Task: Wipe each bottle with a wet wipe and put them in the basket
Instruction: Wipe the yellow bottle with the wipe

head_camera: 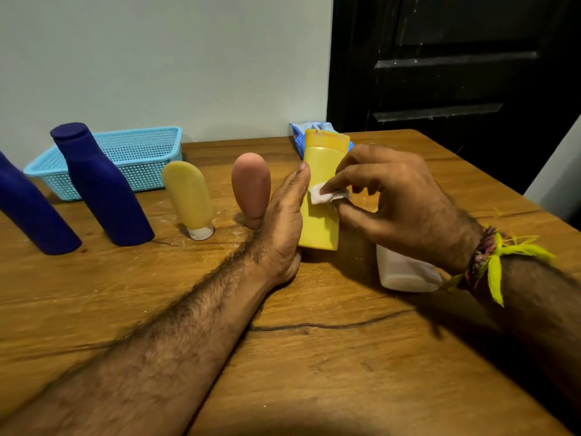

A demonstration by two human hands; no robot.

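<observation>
I had the tall yellow plastic bottle point(320, 196) upright on the wooden table point(314, 357), toward its far right corner, my left hand point(284, 221) wrapped round its side while my right hand point(386, 199) pinched a small white wet wipe point(327, 194) against its front. It looked light, stiff and smooth, likely slippery once damp, so I judged the flat mid-body the surest hold. The light blue perforated plastic basket point(125, 158) sat by the far left edge, nothing visible inside.
</observation>
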